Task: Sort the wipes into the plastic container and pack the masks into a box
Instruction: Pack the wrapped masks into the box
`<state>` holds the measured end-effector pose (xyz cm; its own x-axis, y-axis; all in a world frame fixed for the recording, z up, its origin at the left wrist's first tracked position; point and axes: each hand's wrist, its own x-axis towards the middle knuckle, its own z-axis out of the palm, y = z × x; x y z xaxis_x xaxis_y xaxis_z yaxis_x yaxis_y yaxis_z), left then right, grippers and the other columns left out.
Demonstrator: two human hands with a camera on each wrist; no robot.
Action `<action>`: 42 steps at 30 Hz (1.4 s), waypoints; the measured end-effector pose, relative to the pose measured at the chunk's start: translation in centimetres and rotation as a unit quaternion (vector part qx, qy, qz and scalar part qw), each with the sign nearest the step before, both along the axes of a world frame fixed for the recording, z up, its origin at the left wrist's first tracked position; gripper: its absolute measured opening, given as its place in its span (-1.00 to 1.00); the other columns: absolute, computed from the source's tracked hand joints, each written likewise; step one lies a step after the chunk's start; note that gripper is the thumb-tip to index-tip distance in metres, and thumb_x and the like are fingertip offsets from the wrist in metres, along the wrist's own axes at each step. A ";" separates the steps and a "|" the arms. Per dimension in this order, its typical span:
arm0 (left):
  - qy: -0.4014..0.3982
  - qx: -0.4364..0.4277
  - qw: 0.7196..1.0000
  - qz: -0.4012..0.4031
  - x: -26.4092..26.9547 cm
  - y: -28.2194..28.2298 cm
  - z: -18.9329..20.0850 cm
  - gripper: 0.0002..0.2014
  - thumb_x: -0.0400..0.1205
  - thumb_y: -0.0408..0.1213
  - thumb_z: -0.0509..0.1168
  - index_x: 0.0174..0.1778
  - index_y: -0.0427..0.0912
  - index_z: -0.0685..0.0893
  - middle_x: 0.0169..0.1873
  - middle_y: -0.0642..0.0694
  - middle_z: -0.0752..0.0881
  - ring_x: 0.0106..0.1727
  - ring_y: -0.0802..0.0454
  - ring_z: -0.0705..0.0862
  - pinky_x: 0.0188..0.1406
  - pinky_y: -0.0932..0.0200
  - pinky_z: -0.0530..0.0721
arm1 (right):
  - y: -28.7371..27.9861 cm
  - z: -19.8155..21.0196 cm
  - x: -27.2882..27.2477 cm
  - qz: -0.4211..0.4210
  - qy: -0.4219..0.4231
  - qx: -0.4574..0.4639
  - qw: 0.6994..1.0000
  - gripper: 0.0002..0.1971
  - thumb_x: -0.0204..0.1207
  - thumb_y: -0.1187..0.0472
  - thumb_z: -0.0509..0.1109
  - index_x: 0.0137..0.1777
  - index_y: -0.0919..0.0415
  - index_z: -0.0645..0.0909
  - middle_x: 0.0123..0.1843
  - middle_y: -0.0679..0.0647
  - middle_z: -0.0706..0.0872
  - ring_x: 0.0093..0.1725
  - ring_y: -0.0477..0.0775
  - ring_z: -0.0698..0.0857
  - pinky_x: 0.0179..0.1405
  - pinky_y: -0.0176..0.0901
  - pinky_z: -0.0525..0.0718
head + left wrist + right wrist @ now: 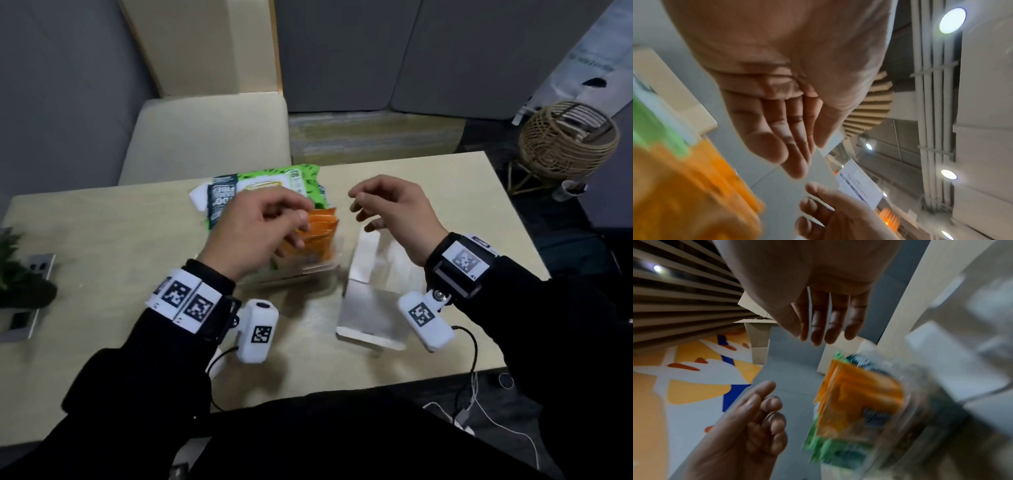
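**Both hands up over the counter, nothing held**

From my remote seat: the clear plastic container is my landmark here, sitting mid-counter. Orange wipe packs stand on edge inside it. A bigger green wipes pack lies just behind the container, touching those orange packs as far as I can tell. Just right of the container sits a white box with its flap up. Can't spot any masks, it's blurry there.

My left hand hovers right above the container, fingers loosely curled, holding nothing. My right hand floats above the box, right of the container, fingers relaxed and slightly spread, also holding nothing. A potted plant sits far left of the container at the counter edge.
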<state>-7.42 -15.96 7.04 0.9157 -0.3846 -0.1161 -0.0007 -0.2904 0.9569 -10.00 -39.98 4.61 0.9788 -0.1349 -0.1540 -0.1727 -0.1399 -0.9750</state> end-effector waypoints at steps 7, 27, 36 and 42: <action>0.012 0.163 0.981 0.104 3.5 16.6 -4.1 -0.86 0.60 -0.41 0.44 -0.12 -0.06 0.83 -0.36 -0.07 0.84 -0.39 -0.01 0.82 -0.42 0.18 0.64 | 14.8 -0.4 1.4 0.119 0.035 0.073 0.990 -0.91 0.72 0.37 0.40 0.08 0.43 0.69 -0.22 0.22 0.77 -0.37 0.13 0.75 -0.46 -0.06 0.74; 0.140 0.488 0.849 -0.145 3.5 24.1 -24.1 -0.42 0.36 -0.02 0.68 0.22 -0.06 0.60 0.10 -0.15 0.78 0.09 -0.18 0.78 0.04 0.07 0.73 | 30.1 -20.9 1.9 0.270 0.319 -0.327 0.848 -0.29 0.31 -0.04 0.74 0.40 0.12 0.53 0.21 0.08 0.78 0.22 0.14 0.71 0.03 -0.19 0.56; 0.060 0.345 0.937 0.001 15.6 20.9 -23.5 -0.52 0.56 0.11 0.52 0.30 -0.07 0.70 0.20 -0.08 0.77 0.20 -0.14 0.74 0.22 0.03 0.67 | 29.4 -21.2 2.7 0.047 0.453 -0.105 0.884 -0.35 0.28 -0.09 0.51 0.36 0.21 0.69 0.21 0.31 0.81 0.17 0.32 0.82 0.15 0.12 0.80; 0.035 0.451 0.891 -0.045 17.1 16.7 -25.9 -0.19 0.50 0.16 0.58 0.49 -0.28 0.47 0.38 -0.26 0.51 0.40 -0.32 0.60 0.27 -0.20 0.65 | 29.3 -22.5 2.0 -0.041 0.475 -0.019 0.879 -0.43 0.10 -0.04 0.52 0.13 0.21 0.75 0.17 0.25 0.83 0.17 0.25 0.82 0.27 0.27 0.79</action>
<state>9.73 0.75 -18.90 0.8642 -0.1772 -0.4709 -0.0114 -0.9426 0.3339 -7.96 -10.69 -17.92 0.3984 -0.2215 -0.8901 -0.9170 -0.1178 -0.3811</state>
